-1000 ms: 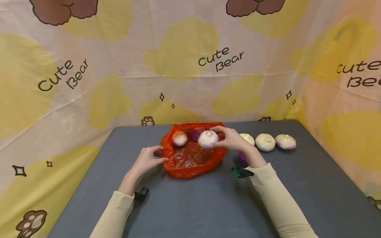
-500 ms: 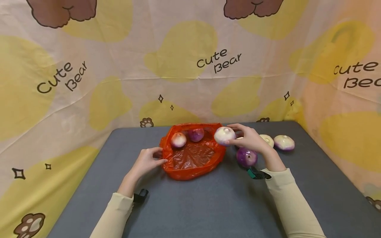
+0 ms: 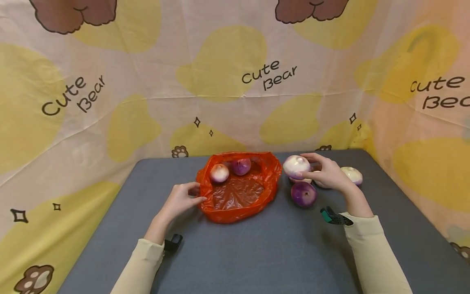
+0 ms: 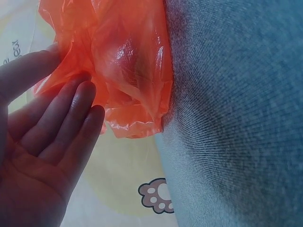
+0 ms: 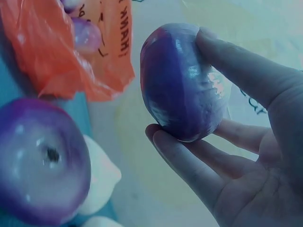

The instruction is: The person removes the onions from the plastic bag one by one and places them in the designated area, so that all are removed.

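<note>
My right hand (image 3: 327,173) grips an onion (image 3: 295,166), white on top and purple below, raised just right of the bag. In the right wrist view thumb and fingertips hold this onion (image 5: 182,85) from opposite sides. My left hand (image 3: 181,200) pinches the left rim of a red plastic bag (image 3: 235,214), which lies with its mouth wide and facing me. Inside, at the back, sit a pale-topped onion (image 3: 219,173) and a purple onion (image 3: 241,166). The left wrist view shows my thumb and fingers at the thin plastic (image 4: 128,61).
Right of the bag, a purple onion (image 3: 303,194) rests on the grey table (image 3: 249,257). Behind it, paler onions are partly hidden by the held one and my right hand. Another pale onion (image 3: 352,175) lies farther right. A printed cloth (image 3: 216,53) hangs behind the table.
My right hand has carried the held onion rightward, from over the bag's mouth to beyond its right rim, above the loose onions. The left hand keeps its place at the rim.
</note>
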`<action>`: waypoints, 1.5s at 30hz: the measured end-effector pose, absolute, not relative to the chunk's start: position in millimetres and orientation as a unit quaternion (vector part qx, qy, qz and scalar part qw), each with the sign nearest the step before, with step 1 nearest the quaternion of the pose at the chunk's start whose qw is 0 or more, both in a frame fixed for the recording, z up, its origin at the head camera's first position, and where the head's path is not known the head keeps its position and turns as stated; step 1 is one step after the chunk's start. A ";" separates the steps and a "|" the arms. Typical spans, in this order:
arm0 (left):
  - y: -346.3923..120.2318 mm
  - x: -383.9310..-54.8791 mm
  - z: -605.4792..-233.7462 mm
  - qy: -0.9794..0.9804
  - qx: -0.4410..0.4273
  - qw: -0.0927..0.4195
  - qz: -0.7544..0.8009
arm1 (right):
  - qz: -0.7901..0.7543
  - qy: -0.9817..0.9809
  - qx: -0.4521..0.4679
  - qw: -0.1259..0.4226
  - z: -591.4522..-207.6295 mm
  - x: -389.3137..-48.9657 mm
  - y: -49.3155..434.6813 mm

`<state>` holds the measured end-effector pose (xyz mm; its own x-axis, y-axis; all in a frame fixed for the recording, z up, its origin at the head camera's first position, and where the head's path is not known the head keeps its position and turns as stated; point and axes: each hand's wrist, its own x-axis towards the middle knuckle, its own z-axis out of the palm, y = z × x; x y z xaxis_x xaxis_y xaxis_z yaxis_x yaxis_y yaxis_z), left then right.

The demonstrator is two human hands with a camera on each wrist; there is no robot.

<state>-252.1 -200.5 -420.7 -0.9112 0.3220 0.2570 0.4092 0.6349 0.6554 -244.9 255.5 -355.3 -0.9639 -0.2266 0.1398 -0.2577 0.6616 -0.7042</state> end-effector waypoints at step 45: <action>-199.2 -253.5 -423.7 -0.909 -0.195 0.055 -0.365 | 0.371 -0.926 0.067 0.017 -397.5 -209.9 339.7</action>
